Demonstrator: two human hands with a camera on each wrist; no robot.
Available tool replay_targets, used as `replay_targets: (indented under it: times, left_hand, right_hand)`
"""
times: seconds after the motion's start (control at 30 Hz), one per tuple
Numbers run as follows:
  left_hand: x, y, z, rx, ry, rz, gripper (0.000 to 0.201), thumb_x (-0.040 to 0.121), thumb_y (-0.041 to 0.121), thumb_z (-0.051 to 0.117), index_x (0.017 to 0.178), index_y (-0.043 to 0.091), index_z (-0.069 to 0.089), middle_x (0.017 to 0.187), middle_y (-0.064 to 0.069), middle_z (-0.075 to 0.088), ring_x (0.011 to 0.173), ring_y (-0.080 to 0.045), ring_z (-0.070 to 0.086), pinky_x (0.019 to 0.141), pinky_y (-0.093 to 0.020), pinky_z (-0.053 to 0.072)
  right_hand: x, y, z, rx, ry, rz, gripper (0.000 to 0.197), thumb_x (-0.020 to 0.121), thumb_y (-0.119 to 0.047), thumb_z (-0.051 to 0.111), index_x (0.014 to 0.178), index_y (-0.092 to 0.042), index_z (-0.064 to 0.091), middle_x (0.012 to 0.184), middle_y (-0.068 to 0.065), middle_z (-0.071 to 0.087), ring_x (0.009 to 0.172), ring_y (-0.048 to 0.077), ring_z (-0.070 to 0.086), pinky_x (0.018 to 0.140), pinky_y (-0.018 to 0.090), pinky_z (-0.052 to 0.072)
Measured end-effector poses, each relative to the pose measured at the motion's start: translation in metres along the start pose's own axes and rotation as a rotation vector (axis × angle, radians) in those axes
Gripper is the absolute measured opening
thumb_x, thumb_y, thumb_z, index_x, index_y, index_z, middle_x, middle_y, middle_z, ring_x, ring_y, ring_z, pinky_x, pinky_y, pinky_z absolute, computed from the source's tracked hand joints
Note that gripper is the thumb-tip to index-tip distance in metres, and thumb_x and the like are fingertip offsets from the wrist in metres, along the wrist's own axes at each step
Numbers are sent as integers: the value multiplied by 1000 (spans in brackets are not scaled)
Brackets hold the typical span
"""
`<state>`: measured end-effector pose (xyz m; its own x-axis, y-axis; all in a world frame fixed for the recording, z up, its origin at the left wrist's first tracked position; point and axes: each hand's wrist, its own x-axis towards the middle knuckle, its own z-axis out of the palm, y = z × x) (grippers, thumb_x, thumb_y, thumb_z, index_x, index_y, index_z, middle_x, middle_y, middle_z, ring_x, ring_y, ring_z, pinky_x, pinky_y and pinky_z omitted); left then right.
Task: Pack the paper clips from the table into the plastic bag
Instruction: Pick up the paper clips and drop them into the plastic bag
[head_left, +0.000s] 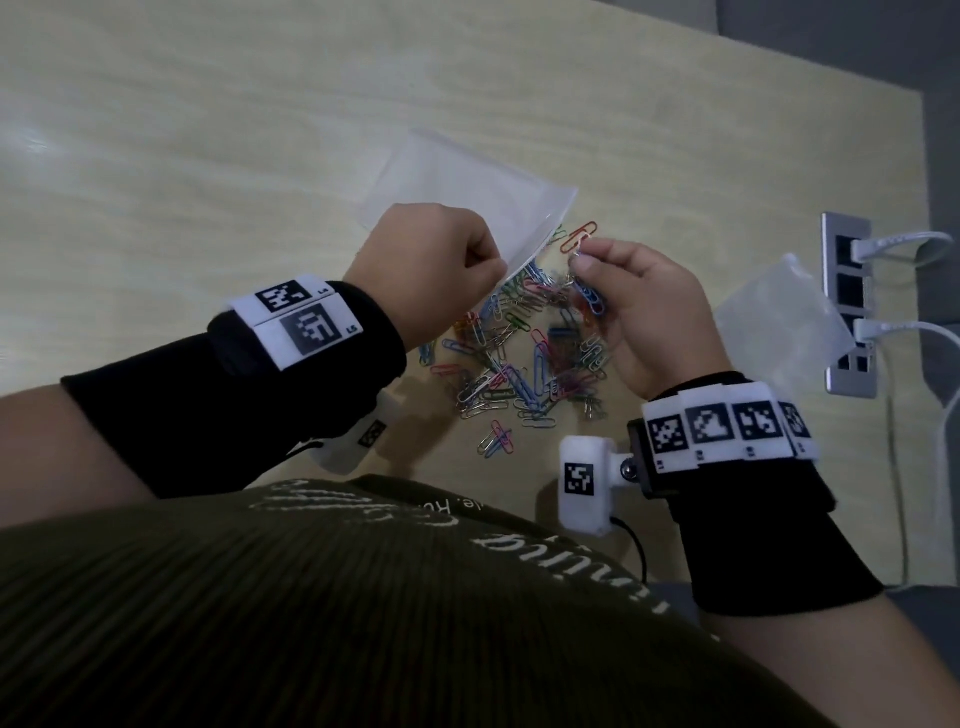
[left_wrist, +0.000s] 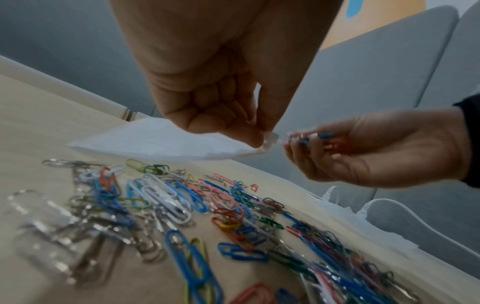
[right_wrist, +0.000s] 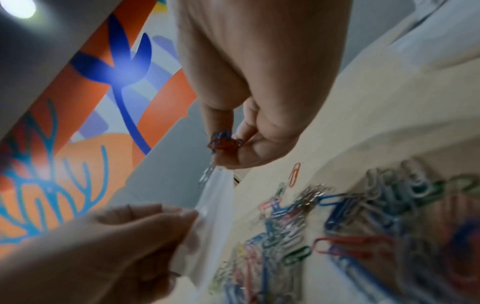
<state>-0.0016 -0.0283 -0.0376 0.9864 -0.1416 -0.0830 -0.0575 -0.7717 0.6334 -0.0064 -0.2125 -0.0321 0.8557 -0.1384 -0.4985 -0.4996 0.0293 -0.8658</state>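
Note:
A clear plastic bag (head_left: 467, 187) lies partly lifted off the wooden table (head_left: 208, 156). My left hand (head_left: 441, 265) pinches the bag's near corner (left_wrist: 270, 139) between thumb and fingers. My right hand (head_left: 649, 306) grips a small bunch of red, blue and silver paper clips (head_left: 584, 260), held just right of the bag's edge and above the table. In the right wrist view the held clips (right_wrist: 223, 142) hang close to the bag's edge (right_wrist: 218, 197). A heap of loose coloured paper clips (head_left: 524, 358) lies on the table below both hands.
A second crumpled clear bag (head_left: 784, 317) lies to the right beside a metal socket strip (head_left: 852, 306) with white cables (head_left: 924, 332) plugged in. The table's right edge runs just beyond it. My green shirt (head_left: 363, 597) fills the near side.

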Motion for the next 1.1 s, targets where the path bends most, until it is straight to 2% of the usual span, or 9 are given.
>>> replay_targets:
  times: [0.07, 0.17, 0.4, 0.57, 0.7, 0.8, 0.93, 1.03, 1.1]
  left_hand:
    - [-2, 2, 2, -4, -6, 12, 17, 87, 28, 59, 83, 15, 70, 76, 2, 69, 72, -15, 58, 66, -23, 36]
    - [-4, 7, 3, 0, -9, 36, 17, 87, 28, 59, 84, 15, 70, 78, 1, 70, 75, -18, 62, 67, -24, 39]
    - [-2, 5, 4, 74, -42, 42, 20, 87, 26, 54, 81, 11, 67, 78, -4, 70, 75, -23, 62, 66, -28, 41]
    - [-6, 8, 7, 54, -59, 99, 23, 90, 27, 52, 79, 9, 62, 66, -3, 58, 67, -25, 53, 61, -29, 33]
    - [-7, 6, 8, 12, -74, 110, 21, 90, 24, 49, 83, 9, 62, 77, -8, 65, 74, -26, 55, 66, -33, 40]
    - [-7, 4, 8, -36, -39, 61, 19, 91, 20, 47, 87, 8, 60, 83, -10, 66, 79, -28, 56, 69, -34, 41]
    - [-7, 6, 7, -81, -3, 102, 16, 91, 19, 48, 88, 7, 58, 82, -5, 57, 82, -28, 57, 68, -30, 33]
    - [-8, 7, 8, -100, 0, 152, 13, 91, 19, 49, 87, 8, 57, 87, -9, 57, 81, -26, 55, 67, -28, 31]
    - [-7, 5, 9, -94, -3, 158, 12, 90, 19, 51, 86, 9, 57, 87, -7, 53, 78, -23, 50, 65, -26, 27]
  right_hand:
    - [-7, -8, 6, 206, -97, 63, 13, 89, 2, 58, 88, -10, 63, 81, 4, 64, 56, 6, 62, 55, 16, 51]
    - [-11, -11, 12, 393, -212, 156, 15, 91, 1, 55, 87, -11, 63, 80, 3, 67, 62, 9, 61, 57, 13, 51]
    - [-18, -12, 12, 593, -265, 181, 15, 94, -2, 50, 92, -14, 59, 77, 3, 72, 73, 9, 66, 62, 12, 53]
    - [-18, -9, 19, 517, -253, 189, 13, 94, -1, 51, 94, -10, 59, 82, 7, 74, 89, 17, 70, 71, 16, 56]
    - [-15, -8, 20, 455, -169, 197, 10, 93, 3, 52, 97, -5, 58, 80, 11, 73, 90, 23, 69, 70, 17, 56]
    - [-14, -7, 21, 408, -128, 190, 11, 93, 5, 51, 99, -2, 56, 88, 16, 68, 86, 22, 70, 67, 18, 58]
    - [-13, -5, 27, 186, -124, 203, 12, 92, 5, 52, 96, -1, 61, 86, 16, 66, 65, 14, 68, 61, 19, 58]
    - [-12, -5, 33, 49, -117, 205, 12, 91, 5, 53, 98, 2, 63, 89, 19, 64, 67, 17, 66, 59, 20, 56]
    - [-14, -11, 36, 116, -144, 215, 12, 92, 6, 48, 97, 2, 58, 84, 18, 56, 68, 18, 60, 57, 20, 57]
